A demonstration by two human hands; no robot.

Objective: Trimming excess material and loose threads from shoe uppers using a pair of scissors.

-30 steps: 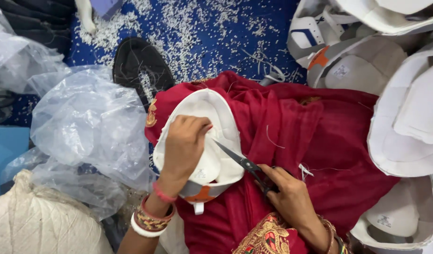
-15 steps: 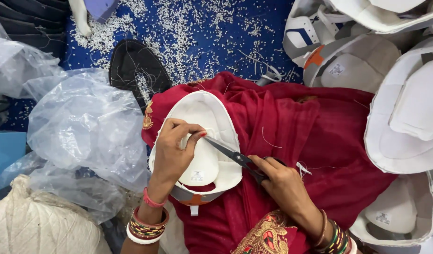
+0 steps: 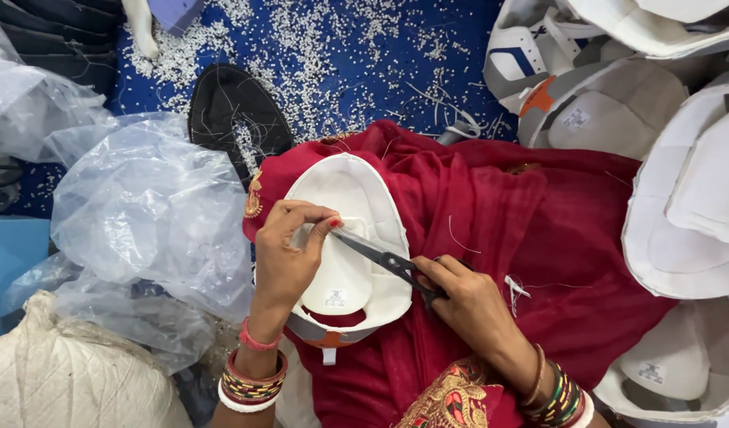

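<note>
Scissor handles hidden inside right hand (image 3: 469,305) gripping scissors (image 3: 384,256); white shoe upper (image 3: 345,238) pinched by left hand (image 3: 289,254) at nine o'clock, blades at three.

- Small white rectangular label (image 3: 335,298): inside the white shoe upper on the lap.
- Similar white label (image 3: 654,368): inside the upper at lower right.
- Pale label (image 3: 574,119): on the grey upper, top right.
- Clear plastic bags (image 3: 154,214): crumpled, left.
- Off-white woven sack (image 3: 71,376): lower left.

floor (image 3: 459,71) blue | white scraps (image 3: 333,55) scattered — evenly lit
</note>
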